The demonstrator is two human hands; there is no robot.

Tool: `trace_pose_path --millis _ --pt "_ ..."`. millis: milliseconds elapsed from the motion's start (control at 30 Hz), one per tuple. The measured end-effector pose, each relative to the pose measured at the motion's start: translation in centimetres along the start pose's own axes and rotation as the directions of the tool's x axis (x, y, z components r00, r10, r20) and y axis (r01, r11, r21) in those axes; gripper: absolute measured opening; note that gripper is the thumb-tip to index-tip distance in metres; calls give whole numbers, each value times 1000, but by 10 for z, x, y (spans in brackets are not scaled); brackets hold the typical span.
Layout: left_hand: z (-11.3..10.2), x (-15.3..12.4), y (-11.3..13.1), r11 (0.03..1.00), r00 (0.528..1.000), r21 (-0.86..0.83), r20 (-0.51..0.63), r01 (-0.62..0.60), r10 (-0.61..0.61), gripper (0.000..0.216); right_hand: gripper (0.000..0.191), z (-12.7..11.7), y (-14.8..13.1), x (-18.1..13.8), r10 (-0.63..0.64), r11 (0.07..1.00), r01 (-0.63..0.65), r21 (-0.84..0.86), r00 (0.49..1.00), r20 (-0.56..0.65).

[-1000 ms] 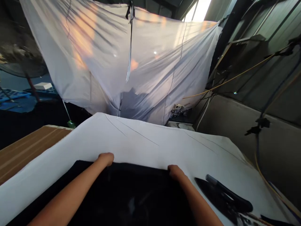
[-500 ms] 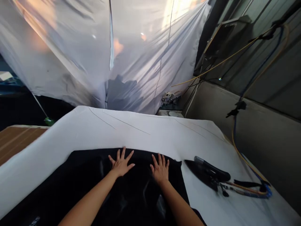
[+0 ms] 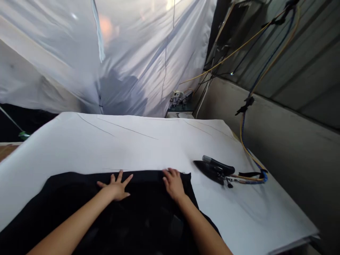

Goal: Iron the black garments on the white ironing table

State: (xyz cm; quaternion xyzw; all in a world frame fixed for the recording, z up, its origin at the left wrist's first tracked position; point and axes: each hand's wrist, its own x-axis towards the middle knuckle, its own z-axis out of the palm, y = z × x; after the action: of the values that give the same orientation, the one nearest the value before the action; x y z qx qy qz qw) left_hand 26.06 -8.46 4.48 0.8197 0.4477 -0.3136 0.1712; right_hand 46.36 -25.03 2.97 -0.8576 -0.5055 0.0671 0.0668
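A black cloth garment (image 3: 127, 219) lies spread over the white padded table (image 3: 138, 148), its far edge running almost straight across. My left hand (image 3: 115, 189) rests palm down on the cloth just short of that edge, fingers spread wide. At the far edge, close to the right corner, my right hand (image 3: 174, 184) touches the cloth with its fingers slightly bent and apart. A black iron (image 3: 215, 170) with a rounded handle lies to the right of the garment, away from both hands.
Blue and yellow cables (image 3: 243, 127) run from the iron up along the grey wall (image 3: 281, 141) at right. White sheeting (image 3: 132, 53) hangs behind the table. Small equipment (image 3: 179, 99) stands beyond the table's far edge.
My view has turned right. My right hand has moved to the cloth's far edge and its fingers have bent. The far edge now lies straighter; my left hand stays spread.
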Motion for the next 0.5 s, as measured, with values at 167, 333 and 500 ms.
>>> trace_pose_path --millis 167,333,500 --pt "-50 -6 68 966 966 4 0 -258 258 43 52 -42 61 19 582 803 -595 36 795 171" --pt "3 3 131 939 918 -68 -244 -337 312 76 32 -36 85 25 482 834 -527 166 841 246" --pt "37 13 139 955 860 -38 -448 -293 246 80 29 -14 82 24 410 893 -406 194 912 23"
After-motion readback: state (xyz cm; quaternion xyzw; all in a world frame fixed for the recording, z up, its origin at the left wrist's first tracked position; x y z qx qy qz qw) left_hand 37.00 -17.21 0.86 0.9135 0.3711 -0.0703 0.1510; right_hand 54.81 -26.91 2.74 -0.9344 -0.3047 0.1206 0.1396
